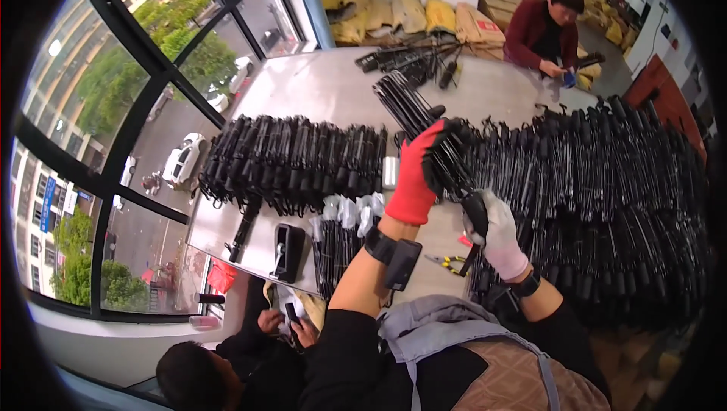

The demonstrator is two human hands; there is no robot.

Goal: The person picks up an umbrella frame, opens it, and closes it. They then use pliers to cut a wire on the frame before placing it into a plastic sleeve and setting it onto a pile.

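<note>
A folded black umbrella frame [400,99], its thin metal ribs bunched together, is held up slantwise over the table. My left hand [425,167], in a red glove with a black palm, is closed round its middle. Lower down, my right hand [501,238] in a whitish glove grips the frame's dark handle end; its fingertips are partly hidden behind the handle. Similar folded frames lie in a long stacked row [295,155] to the left and a larger heap [583,184] to the right. Below my hands, yellow-and-black pliers [450,263] rest on the tabletop.
Frames with clear plastic on their ends [341,248] lie beside a black stand-like device [288,253]. Loose frames [416,62] spread at the table's [303,81] far side. One person [539,36] works at the far right; another [257,369] sits at lower left with a phone.
</note>
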